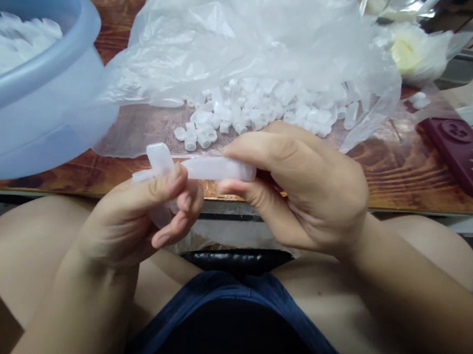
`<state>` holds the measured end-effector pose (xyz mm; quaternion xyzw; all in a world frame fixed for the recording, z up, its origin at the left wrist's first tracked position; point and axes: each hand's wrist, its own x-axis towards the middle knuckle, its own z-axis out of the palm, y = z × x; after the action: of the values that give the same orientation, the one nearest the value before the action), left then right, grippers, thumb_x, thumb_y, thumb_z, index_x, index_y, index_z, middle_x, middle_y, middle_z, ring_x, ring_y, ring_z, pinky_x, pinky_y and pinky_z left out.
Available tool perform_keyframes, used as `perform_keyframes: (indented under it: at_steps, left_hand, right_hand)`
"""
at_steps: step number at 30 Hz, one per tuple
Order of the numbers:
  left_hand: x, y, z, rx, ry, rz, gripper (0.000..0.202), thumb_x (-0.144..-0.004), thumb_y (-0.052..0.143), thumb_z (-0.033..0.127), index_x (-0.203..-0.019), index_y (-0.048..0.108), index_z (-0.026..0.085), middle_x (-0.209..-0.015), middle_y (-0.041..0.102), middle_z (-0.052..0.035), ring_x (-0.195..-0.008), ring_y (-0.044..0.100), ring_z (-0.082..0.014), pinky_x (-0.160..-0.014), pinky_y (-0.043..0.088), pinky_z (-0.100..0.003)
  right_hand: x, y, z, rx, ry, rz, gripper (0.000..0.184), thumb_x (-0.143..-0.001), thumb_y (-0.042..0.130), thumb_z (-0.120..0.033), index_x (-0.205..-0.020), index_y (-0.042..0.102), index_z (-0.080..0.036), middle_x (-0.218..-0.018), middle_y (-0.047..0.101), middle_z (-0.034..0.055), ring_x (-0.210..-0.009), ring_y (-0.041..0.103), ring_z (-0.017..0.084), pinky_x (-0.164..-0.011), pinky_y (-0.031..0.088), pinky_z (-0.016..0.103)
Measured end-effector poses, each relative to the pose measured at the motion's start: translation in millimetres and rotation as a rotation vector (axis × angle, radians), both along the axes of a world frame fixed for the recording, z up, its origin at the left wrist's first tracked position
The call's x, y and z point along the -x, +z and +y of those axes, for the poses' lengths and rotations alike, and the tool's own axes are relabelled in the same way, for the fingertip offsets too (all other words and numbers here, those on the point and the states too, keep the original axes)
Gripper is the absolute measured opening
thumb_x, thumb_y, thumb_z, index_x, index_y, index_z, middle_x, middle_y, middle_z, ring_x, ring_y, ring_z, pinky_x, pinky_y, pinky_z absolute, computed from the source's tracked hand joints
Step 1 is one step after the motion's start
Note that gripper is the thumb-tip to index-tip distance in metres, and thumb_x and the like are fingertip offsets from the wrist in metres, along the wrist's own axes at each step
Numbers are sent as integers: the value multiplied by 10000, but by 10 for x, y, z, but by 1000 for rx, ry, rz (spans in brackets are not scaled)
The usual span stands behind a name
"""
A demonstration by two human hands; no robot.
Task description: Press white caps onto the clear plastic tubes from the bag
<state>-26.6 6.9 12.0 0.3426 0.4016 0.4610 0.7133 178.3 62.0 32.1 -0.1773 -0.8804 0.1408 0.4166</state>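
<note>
Tube (220, 168), one: milky white, translucent, smooth, faintly glossy; long and slim, blunt and rounded at your right side, its other end running up to your left thumb. It lies nearly level between your hands, above the table (393, 171) near its front edge. Any marking on it is too blurred to tell.

Right hand (303, 184): yours, thumb and fingers pinched on the tube's rounded end.

Left hand (144, 207): yours, curled round loose slips (160, 159), thumb tip at the tube's other end; whether it also grips the tube, you cannot tell from here.

Slips, several: same milky white; one juts up above your thumb with a squared, soft-cornered end, another points left, a third shows below, behind your fingers.

Caps (243, 113), many: small, white, short and round, some with hollow ends showing; piled just beyond the tube, partly under a clear bag (252, 26).

Tub (34, 127), one: pale blue, translucent, at your left, white pieces (18, 38) inside.

Phone (461, 155), one: dark red, at your right.
</note>
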Motion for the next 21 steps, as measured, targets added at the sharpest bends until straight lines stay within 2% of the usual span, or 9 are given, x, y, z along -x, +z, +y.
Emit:
perform_keyframes:
  at_steps: [5,10,15,17,19,21]
  left_hand:
    - [-25,-28,11,49,-19,-15,437,-873,554,505,-666,635,129,-497,542,-15,-320,350,-33,-339,256,-196]
    - [-36,-43,-9,-54,72,42,306,-815,653,428,-708,671,141,-561,566,-14,-376,417,-55,-352,269,-205]
    - [-126,-11,-42,-185,220,105,274,-731,745,418,-648,675,167,-550,567,0,-429,463,-83,-377,312,-215]
    - [-149,-21,-39,-248,249,151,279,-731,745,428,-656,687,166,-541,568,-3,-433,459,-85,-389,325,-218]
    - [-163,-52,-29,-301,231,171,282,-738,738,437,-679,699,163,-550,568,-7,-434,455,-83,-374,304,-211]
    - [-176,-95,-14,-334,147,167,291,-759,713,443,-703,701,158,-553,555,-7,-424,438,-79,-357,274,-208]
  right_hand:
    - [-22,11,2,-20,20,11,140,-896,609,-154,-1030,615,-194,-889,660,41,-843,642,131,-800,565,247]
    - [-31,42,-25,28,23,27,103,-900,599,-178,-992,624,-218,-941,681,37,-885,650,148,-822,563,266]
    - [-18,1,-71,217,-24,169,69,-873,624,-158,-936,634,-186,-853,657,1,-779,626,122,-772,551,242]
    - [-3,-18,-78,349,-7,236,57,-864,639,-158,-920,634,-169,-781,610,-17,-694,584,95,-708,538,223]
    - [22,-23,-80,526,34,292,54,-863,648,-174,-910,623,-173,-753,578,-25,-657,555,86,-647,523,212]
    - [57,-14,-84,680,95,351,49,-874,641,-209,-897,600,-195,-806,595,-18,-714,579,96,-645,525,212]
